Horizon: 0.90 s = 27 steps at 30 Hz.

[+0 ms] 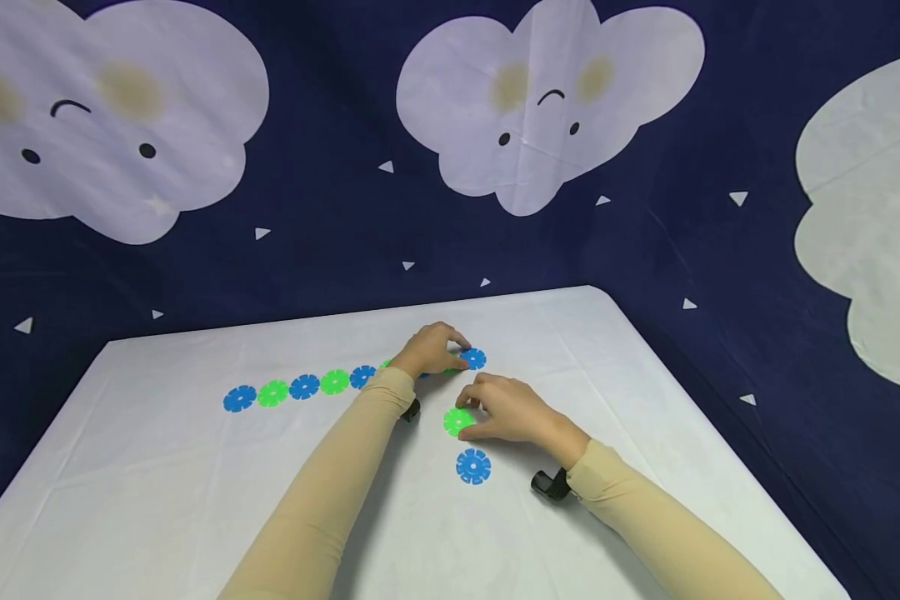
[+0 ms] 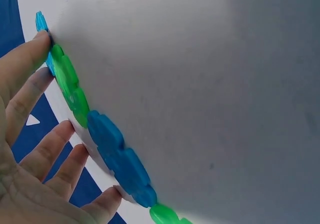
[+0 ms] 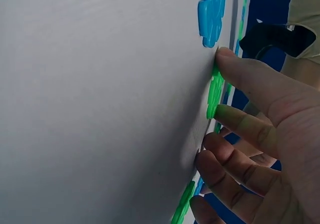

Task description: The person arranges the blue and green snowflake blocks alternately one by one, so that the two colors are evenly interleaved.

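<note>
My left hand [image 1: 429, 348] reaches over the right end of a row of toothed plastic discs. Its thumb and index finger pinch the last blue disc [image 1: 474, 358] at its edges; this disc also shows in the left wrist view [image 2: 40, 21]. Beside it lies a green disc [image 2: 70, 86], partly covered by my hand in the head view. Nearer to me, my right hand [image 1: 512, 410] pinches a separate green disc [image 1: 457, 422] between thumb and index finger, flat by the tabletop. Just below that one lies a loose blue disc [image 1: 473, 467], touched by neither hand.
The row runs left across the white table [image 1: 157, 483] in alternating blue and green, ending at a blue disc [image 1: 240, 398]. Black wrist mounts [image 1: 551, 485] sit under the sleeves. A dark blue cloth with clouds [image 1: 330, 167] hangs behind the table's far edge.
</note>
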### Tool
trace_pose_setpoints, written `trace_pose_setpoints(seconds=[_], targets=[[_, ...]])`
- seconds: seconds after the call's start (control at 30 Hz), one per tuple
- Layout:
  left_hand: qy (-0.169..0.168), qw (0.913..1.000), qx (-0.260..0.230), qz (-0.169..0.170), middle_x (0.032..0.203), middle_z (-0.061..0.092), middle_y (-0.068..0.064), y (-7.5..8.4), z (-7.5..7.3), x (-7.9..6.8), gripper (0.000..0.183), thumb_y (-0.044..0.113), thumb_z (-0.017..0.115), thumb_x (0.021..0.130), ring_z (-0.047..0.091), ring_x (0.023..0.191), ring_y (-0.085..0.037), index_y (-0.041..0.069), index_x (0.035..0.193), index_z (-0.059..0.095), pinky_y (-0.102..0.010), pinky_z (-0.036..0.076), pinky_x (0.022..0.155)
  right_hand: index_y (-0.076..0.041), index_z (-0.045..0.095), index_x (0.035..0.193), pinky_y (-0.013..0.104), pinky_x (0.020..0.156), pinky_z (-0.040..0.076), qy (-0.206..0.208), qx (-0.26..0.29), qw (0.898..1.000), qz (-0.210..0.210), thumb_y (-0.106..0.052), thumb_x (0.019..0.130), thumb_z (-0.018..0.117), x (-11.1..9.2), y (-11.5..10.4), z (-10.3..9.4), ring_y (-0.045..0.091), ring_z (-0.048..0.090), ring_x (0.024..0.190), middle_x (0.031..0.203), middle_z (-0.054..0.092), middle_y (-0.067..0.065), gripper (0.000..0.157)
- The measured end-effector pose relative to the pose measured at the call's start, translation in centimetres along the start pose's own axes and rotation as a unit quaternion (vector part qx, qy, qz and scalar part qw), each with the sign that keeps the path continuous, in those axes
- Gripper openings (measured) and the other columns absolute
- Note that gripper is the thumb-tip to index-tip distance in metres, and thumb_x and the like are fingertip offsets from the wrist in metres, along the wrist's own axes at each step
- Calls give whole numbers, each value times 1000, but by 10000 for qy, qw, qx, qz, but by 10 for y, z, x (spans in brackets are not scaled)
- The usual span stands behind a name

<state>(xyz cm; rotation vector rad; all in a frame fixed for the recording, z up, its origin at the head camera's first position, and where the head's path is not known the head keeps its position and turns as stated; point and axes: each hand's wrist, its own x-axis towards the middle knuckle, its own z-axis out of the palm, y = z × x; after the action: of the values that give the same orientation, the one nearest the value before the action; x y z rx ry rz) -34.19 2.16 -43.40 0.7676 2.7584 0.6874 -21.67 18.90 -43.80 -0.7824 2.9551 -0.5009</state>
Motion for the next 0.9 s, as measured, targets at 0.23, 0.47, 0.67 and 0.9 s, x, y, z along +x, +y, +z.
trace_pose_setpoints(seconds=[0.23,0.47,0.67,0.9], targets=[[64,9998,-110,-174,157,61,-11,1,1,2,37,27,87,93,51,152,-32,21,128,81,-53,42,127,-16,79,114,33,82,57,-252,187,9992,229,-37,83,93,4,-2,-3,11,65,94,106,69,-2,40],[110,9988,-268,-406,159,59,-11,4,2,2,36,24,88,91,50,153,-31,20,127,81,-51,42,127,-11,71,106,31,80,52,-589,624,9950,518,-30,80,95,13,-2,-6,11,57,86,94,65,-3,40],[133,9985,-132,-509,160,58,-9,3,4,2,36,26,87,92,50,153,-30,23,127,81,-51,43,126,-14,62,105,25,68,45,-670,799,9938,386,-26,80,95,13,-2,-5,10,54,77,86,61,-4,43],[99,9988,-97,-464,161,57,-10,4,0,-2,35,27,86,93,49,153,-31,23,128,81,-52,43,126,-14,60,117,29,75,52,-844,1043,9906,249,-23,83,92,9,3,-7,9,60,82,95,69,-1,47]])
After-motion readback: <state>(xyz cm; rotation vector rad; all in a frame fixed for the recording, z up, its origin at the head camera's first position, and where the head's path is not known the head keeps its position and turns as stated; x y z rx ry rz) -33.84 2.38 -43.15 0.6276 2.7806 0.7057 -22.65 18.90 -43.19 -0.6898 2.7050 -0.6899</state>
